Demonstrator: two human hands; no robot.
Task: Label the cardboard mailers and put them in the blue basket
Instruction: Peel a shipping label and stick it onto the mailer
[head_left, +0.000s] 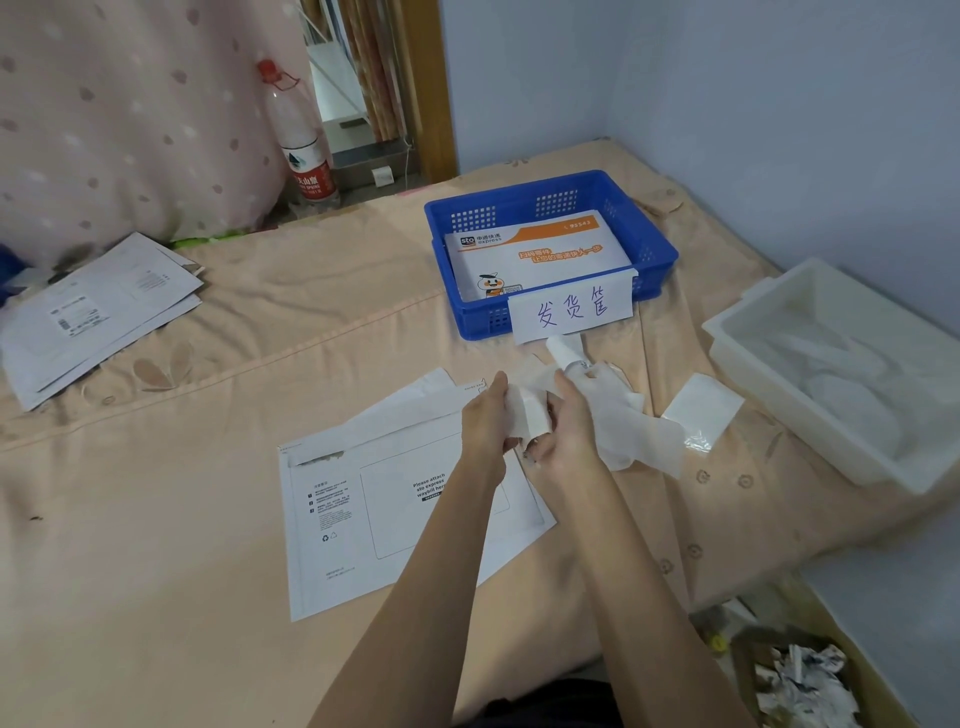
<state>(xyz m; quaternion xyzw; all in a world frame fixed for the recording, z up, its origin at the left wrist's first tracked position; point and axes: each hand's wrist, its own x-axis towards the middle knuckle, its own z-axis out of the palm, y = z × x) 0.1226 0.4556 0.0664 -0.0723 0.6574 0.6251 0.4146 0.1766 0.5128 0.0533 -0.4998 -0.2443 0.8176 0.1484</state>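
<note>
Peach bedsheet (182, 519) fills the frame; at centre a white mailer (363, 519) reads "Please attach sto express waybill here". Above it, the left hand (485, 426) and right hand (563, 431) pinch a label strip (524, 415); peel slowly, then lay it squarely. Farther up, the blue basket (660, 254) holds an "sto express" mailer (540, 249).
</note>
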